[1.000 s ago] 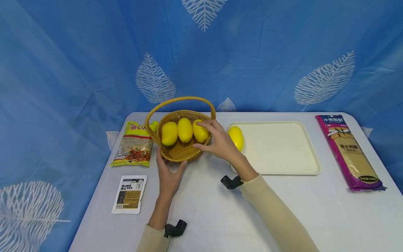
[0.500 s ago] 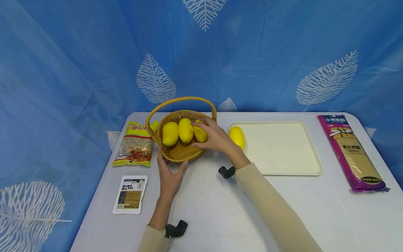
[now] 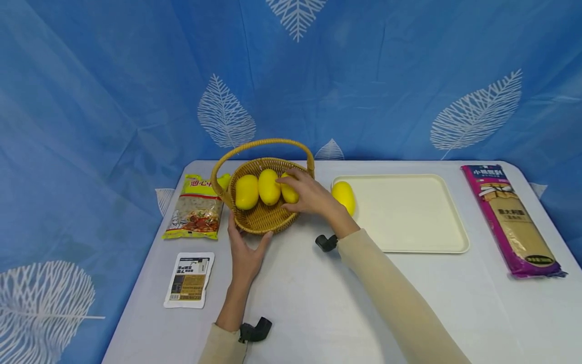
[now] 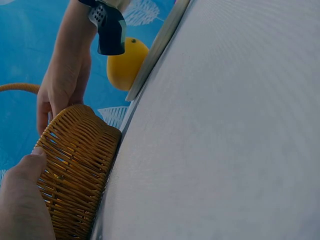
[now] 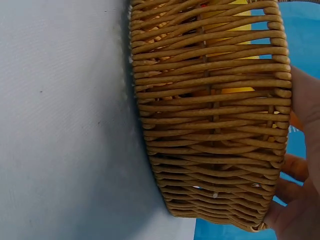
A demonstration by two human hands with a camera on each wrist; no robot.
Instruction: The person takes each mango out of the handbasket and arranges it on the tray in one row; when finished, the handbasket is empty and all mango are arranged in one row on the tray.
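Note:
A wicker basket [image 3: 261,222] with an arched handle holds three yellow mangoes, side by side. My left hand [image 3: 245,258] holds the basket at its near left side, thumb spread to the right; in the left wrist view the thumb [image 4: 27,167] lies against the rim. Reaching over the right rim, my right hand [image 3: 311,196] grips the rightmost mango [image 3: 289,193], fingers on its far side and thumb on its near side. The middle mango [image 3: 269,187] and the left mango [image 3: 247,192] lie beside it. In the right wrist view the basket wall partly hides the right hand [image 5: 302,190].
Right of the basket stands a cream tray [image 3: 409,215], a mango [image 3: 343,197] at its left edge. A yellow pasta bag [image 3: 195,207] and a small white packet [image 3: 189,280] lie on the left. A purple spaghetti pack [image 3: 514,220] lies far right.
My right hand has moved slightly left and settled farther over the rightmost mango, covering more of it. The left hand keeps its place on the basket.

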